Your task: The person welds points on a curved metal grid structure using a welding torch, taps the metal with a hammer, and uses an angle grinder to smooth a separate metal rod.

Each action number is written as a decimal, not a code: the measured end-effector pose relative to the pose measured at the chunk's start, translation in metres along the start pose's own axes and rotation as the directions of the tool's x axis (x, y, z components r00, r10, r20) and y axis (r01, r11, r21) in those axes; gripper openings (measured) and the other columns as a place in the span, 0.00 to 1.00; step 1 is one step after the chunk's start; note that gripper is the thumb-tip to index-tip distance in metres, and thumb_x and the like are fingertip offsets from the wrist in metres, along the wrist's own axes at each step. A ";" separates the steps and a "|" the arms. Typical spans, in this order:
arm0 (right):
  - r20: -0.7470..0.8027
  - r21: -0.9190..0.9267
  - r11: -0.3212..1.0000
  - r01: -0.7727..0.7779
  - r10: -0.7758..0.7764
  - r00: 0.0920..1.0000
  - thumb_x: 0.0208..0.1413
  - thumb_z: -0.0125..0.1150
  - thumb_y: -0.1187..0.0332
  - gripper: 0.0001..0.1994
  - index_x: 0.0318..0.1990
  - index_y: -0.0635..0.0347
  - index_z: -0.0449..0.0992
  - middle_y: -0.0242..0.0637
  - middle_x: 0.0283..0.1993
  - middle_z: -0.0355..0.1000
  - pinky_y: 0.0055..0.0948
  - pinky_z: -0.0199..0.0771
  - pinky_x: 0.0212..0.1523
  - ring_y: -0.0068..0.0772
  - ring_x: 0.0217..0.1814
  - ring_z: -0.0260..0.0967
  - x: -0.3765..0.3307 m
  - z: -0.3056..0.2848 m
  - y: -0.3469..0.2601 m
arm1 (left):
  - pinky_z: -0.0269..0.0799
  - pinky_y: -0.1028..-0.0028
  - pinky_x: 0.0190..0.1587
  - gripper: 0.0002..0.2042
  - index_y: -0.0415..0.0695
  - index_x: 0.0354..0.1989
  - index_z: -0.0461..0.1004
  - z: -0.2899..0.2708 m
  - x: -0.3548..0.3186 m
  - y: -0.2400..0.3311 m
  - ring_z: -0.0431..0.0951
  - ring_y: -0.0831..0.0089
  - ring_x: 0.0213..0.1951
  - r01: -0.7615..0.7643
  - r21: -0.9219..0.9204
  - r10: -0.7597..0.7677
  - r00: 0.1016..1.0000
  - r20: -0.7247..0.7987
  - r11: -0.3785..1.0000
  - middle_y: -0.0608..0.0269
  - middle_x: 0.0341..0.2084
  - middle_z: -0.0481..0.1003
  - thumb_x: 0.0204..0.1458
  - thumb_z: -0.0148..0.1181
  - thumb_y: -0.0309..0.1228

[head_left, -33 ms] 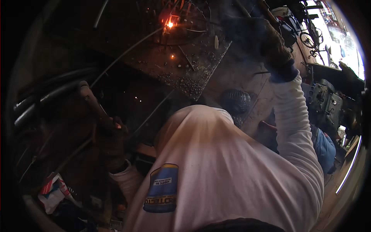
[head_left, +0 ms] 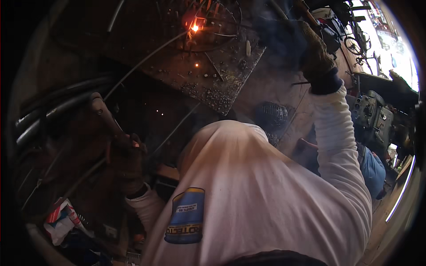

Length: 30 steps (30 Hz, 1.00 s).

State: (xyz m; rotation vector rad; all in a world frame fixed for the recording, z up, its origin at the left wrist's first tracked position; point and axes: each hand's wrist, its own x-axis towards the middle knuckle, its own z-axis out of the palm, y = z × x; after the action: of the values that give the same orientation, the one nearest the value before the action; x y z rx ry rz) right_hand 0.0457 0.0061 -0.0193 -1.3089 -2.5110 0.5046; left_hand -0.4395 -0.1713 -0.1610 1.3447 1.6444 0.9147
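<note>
My gloved left hand (head_left: 126, 162) is closed round a dull brown welding electrode holder (head_left: 104, 113). A long thin rod (head_left: 148, 57) runs from beside the holder's tip up to a bright orange glow (head_left: 194, 28). That glow sits at a round frame of bent bars (head_left: 237, 26) on a dark metal table (head_left: 177, 77). At the upper right, my gloved right hand (head_left: 317, 53) is raised past the table's right corner. It looks curled round something dark, but smoke and shadow hide its fingers and what they hold.
Small metal bits (head_left: 217, 95) litter the table's near corner. A coil of wire (head_left: 275, 114) lies on the floor beyond it. Shiny tubes (head_left: 53, 111) are at the left, above a red and white bag (head_left: 64, 221). A dark machine (head_left: 375, 113) and bicycles (head_left: 353, 46) stand at the right.
Sparks below the table have shifted and are fewer. The smoke by my right hand has drifted, and that glove shows lighter. Both hands keep nearly the same place.
</note>
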 end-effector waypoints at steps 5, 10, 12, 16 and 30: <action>-0.059 -0.258 0.949 0.179 -0.200 0.978 0.56 0.60 0.74 0.14 0.51 0.62 0.77 0.41 0.49 0.78 0.29 0.80 0.47 0.35 0.41 0.79 0.007 -0.005 -0.013 | 0.77 0.63 0.38 0.20 0.35 0.47 0.73 -0.018 0.004 -0.053 0.78 0.62 0.36 0.227 -0.457 -0.205 0.974 0.097 0.860 0.52 0.36 0.76 0.64 0.43 0.41; -0.019 -0.367 0.919 0.144 -0.163 0.986 0.59 0.58 0.74 0.14 0.53 0.62 0.77 0.41 0.50 0.78 0.29 0.79 0.49 0.37 0.45 0.79 0.010 0.006 -0.003 | 0.71 0.51 0.47 0.26 0.36 0.54 0.72 -0.036 0.013 -0.064 0.76 0.55 0.41 0.524 -0.846 -0.141 0.849 0.510 0.098 0.48 0.40 0.75 0.61 0.42 0.47; -0.005 -0.246 0.965 0.091 -0.095 0.995 0.60 0.58 0.74 0.15 0.54 0.62 0.76 0.42 0.51 0.78 0.30 0.79 0.50 0.37 0.47 0.79 0.007 -0.005 -0.010 | 0.68 0.50 0.49 0.27 0.37 0.55 0.71 -0.027 0.025 -0.056 0.75 0.54 0.43 0.589 -0.804 -0.013 0.807 0.590 0.082 0.46 0.42 0.74 0.60 0.43 0.48; 0.009 -0.119 0.993 -0.006 0.007 1.000 0.61 0.58 0.74 0.18 0.59 0.58 0.74 0.43 0.52 0.77 0.29 0.77 0.54 0.35 0.50 0.78 0.008 -0.001 -0.013 | 0.66 0.50 0.51 0.28 0.38 0.57 0.71 -0.020 0.023 -0.051 0.73 0.51 0.47 0.596 -0.798 0.198 0.775 0.601 0.087 0.44 0.44 0.73 0.57 0.47 0.49; 0.032 -0.319 0.947 -0.027 0.039 0.999 0.60 0.60 0.69 0.17 0.55 0.64 0.75 0.43 0.53 0.77 0.28 0.77 0.52 0.35 0.52 0.77 0.002 -0.028 -0.042 | 0.64 0.48 0.49 0.19 0.42 0.56 0.72 -0.016 0.020 -0.012 0.72 0.52 0.47 0.512 -0.847 0.378 0.762 0.525 0.144 0.47 0.44 0.73 0.60 0.52 0.38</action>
State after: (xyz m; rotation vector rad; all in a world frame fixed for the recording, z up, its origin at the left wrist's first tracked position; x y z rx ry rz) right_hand 0.0252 -0.0096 0.0239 -1.4640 -2.6887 0.1305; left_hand -0.4610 -0.1545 -0.1675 0.3938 0.1935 0.9815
